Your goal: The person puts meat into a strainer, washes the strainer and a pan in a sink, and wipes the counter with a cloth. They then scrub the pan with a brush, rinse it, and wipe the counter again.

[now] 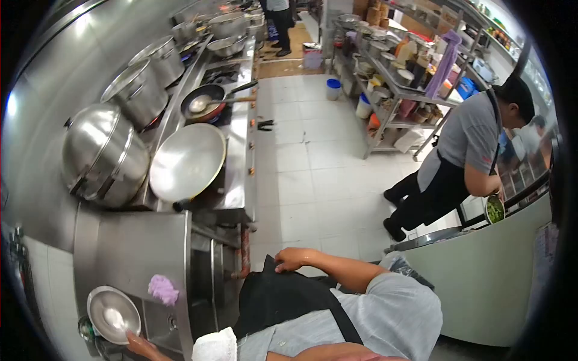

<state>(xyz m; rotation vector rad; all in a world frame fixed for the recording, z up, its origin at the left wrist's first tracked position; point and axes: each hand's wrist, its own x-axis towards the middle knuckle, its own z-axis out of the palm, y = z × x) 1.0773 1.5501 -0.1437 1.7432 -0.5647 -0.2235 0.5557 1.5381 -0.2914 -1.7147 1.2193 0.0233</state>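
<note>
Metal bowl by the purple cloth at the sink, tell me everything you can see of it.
The metal bowl is round, silver and shiny, like polished steel, with a bright glare low on its inside. Its open side faces the camera, and no food shows in it. It is at the lower left of the view, by the sink, left of the purple cloth and apart from it. The left hand appears to grip its rim at the lower right. What supports it underneath is hidden.
</note>
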